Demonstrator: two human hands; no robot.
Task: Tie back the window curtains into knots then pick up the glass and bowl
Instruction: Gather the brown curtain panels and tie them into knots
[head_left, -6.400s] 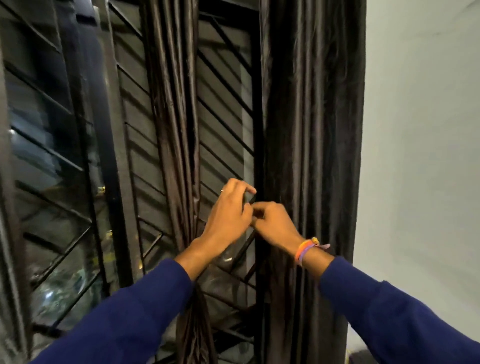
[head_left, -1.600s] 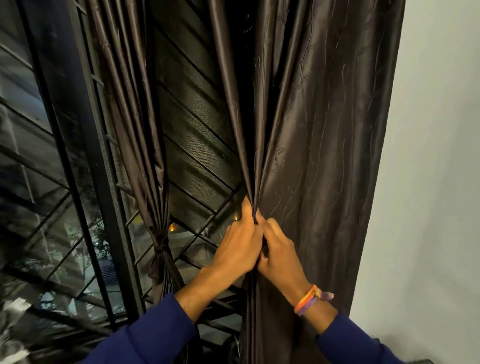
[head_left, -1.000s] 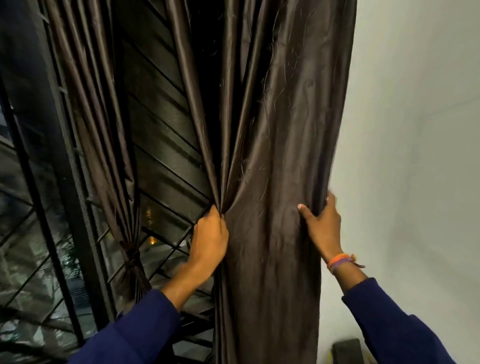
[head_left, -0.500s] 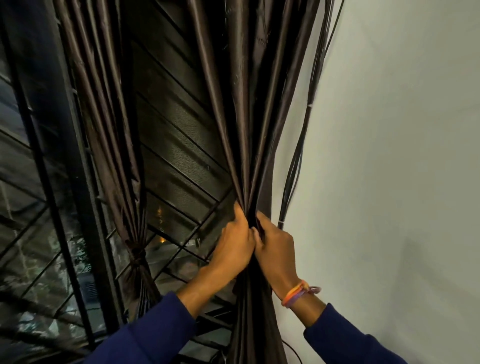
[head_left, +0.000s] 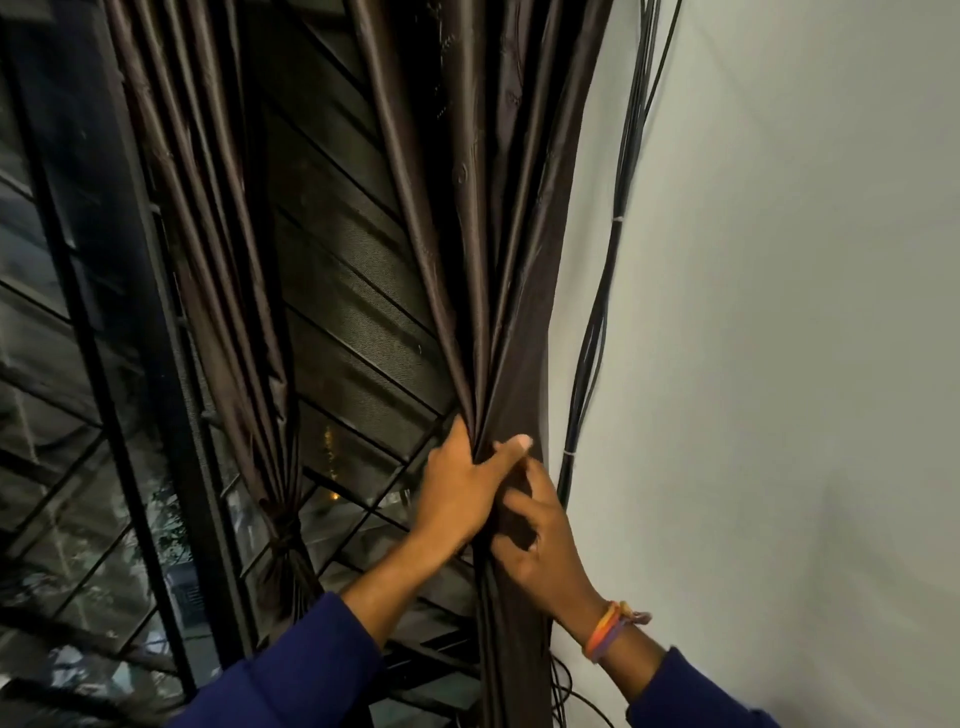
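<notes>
A dark brown satin curtain (head_left: 488, 249) hangs at the right side of the window, bunched into a narrow bundle at hand height. My left hand (head_left: 462, 493) grips the gathered folds from the left, thumb across the front. My right hand (head_left: 540, 540) presses against the bundle just below, fingers curled around its right edge, a colourful band on the wrist. A second curtain (head_left: 208, 260) on the left is tied in a knot (head_left: 283, 530) low down. No glass or bowl is in view.
Black window bars and a frame post (head_left: 119, 364) with dark glass fill the left. A bundle of black cables (head_left: 597, 322) runs down the pale wall (head_left: 779, 364) just right of the curtain, with loose loops near the bottom edge.
The right hand swept the curtain's outer edge in from the wall to the left hand, gathering the cloth into a bundle. Since half a second ago the right hand has slipped slightly lower.
</notes>
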